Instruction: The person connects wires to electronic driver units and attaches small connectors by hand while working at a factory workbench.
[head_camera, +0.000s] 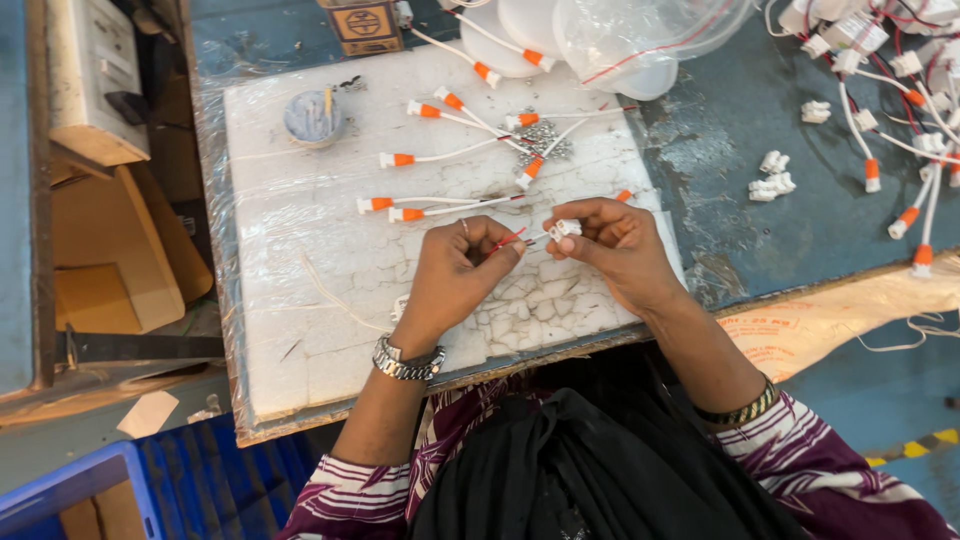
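Both hands pinch shut — left hand (455, 268) on red wire (508, 239), right hand (612, 240) on white connector (564, 229).

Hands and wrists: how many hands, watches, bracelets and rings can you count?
Hands: 2, the left hand pinching a red wire, the right hand pinching a white connector
Watches: 1
Bracelets: 1
Rings: 1
Total: 5

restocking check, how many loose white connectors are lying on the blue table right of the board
4 loose: one up near the wire bundle, three clustered lower down. More may hide among the tangled wires.
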